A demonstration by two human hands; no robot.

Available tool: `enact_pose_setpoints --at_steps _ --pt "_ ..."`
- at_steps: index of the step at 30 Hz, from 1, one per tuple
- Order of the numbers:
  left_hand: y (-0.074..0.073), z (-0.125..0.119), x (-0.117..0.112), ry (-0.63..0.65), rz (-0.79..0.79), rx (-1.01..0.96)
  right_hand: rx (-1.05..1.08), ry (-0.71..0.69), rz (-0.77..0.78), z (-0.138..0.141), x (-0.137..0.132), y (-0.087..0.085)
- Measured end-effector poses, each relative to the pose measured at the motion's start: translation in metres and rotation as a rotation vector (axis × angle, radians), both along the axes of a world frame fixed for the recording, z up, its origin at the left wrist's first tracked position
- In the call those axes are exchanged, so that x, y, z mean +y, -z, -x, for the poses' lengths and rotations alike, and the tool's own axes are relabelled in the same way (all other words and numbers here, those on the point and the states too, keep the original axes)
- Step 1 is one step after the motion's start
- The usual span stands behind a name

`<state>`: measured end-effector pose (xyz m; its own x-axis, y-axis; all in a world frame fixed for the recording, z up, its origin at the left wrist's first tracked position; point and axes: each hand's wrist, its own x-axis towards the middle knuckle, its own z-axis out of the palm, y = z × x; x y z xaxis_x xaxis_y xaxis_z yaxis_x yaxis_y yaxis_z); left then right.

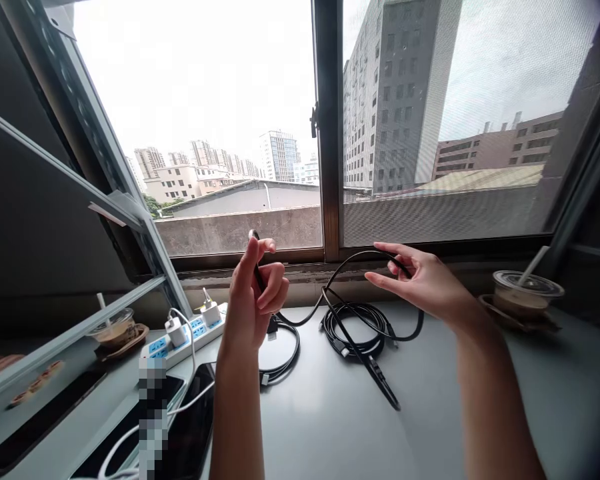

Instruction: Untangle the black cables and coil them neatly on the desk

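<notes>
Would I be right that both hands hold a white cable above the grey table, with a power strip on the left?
Not quite: the head view shows the cable is black, not white. The left hand and right hand do hold it above the grey table, power strip on the left.

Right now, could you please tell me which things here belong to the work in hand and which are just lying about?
In hand: black cable, pinched by the left hand, draped through the open right hand; coil beneath, likely its slack.
Lying about: second cable, power strip, phones, drink cups.
</notes>
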<state>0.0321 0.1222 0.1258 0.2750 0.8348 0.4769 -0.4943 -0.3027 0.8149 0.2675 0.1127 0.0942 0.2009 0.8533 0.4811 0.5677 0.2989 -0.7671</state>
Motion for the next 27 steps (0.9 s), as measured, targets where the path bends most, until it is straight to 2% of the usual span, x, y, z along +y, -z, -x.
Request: enact_pose_setpoints --at_steps 5,9,12,16,20,24,27 --pt "0.002 0.003 0.003 -0.108 -0.07 0.062 0.034 -0.087 -0.106 0.003 -0.006 -0.005" --pt "0.005 -0.003 0.001 -0.065 -0.131 0.205 0.069 -0.113 -0.263 0.02 -0.024 -0.015" --pt "0.006 -0.012 -0.005 -0.046 -0.162 0.352 0.124 -0.191 -0.3 0.036 -0.04 -0.02" --pt "0.007 -0.019 -0.013 0.041 -0.218 0.53 0.023 -0.294 -0.291 0.05 -0.051 -0.02" --pt "0.006 -0.014 -0.014 0.173 -0.253 0.538 -0.03 -0.349 -0.256 0.051 -0.052 -0.019" --pt "0.006 -0.009 -0.01 0.067 -0.287 0.47 0.014 -0.339 -0.171 0.048 -0.048 -0.018" --pt "0.007 -0.009 -0.007 0.079 -0.318 0.433 0.015 -0.293 -0.116 0.044 -0.043 -0.016"
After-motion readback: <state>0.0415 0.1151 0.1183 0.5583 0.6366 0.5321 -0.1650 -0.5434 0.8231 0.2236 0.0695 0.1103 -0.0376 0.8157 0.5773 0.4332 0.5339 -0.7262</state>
